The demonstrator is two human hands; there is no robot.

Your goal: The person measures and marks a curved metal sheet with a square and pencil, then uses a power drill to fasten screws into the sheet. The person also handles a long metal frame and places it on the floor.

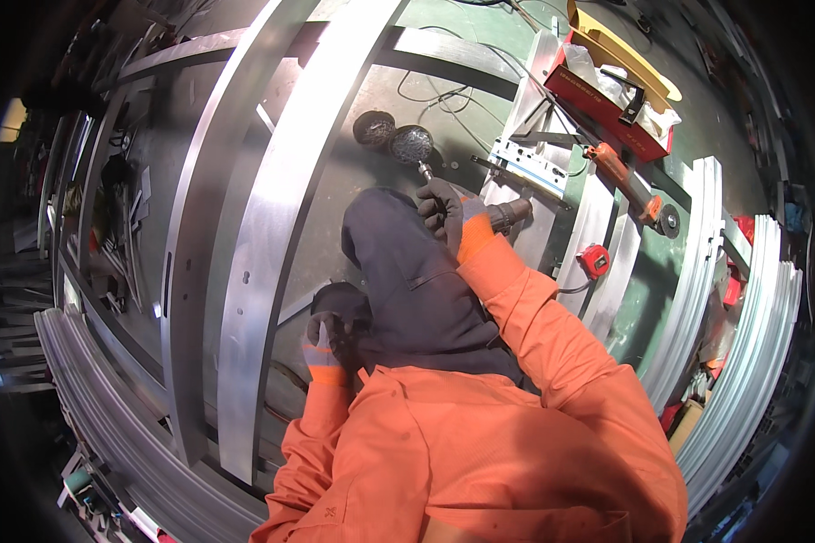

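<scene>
My right hand (pixel 447 210), in a dark glove with an orange cuff, is closed round a dark power driver (pixel 511 214). Much of the tool's body is hidden by the glove. Its metal tip (pixel 425 169) points at a round dish of small shiny screws (pixel 413 143), right at the near rim. A second dark round dish (pixel 373 129) stands against it on the left. Down by my left knee is my left hand (pixel 330 338), gloved, its fingers curled in. Whether anything sits inside them is hidden against the dark trousers.
Long metal profiles (pixel 285 195) run along my left, joined to a crossbar (pixel 462 56). On the right lie an orange angle grinder (pixel 620 176), a red tape measure (pixel 594 261), a white drilling jig (pixel 530 167) and an open red box (pixel 607 107). Stacked profiles (pixel 743 335) line the far right.
</scene>
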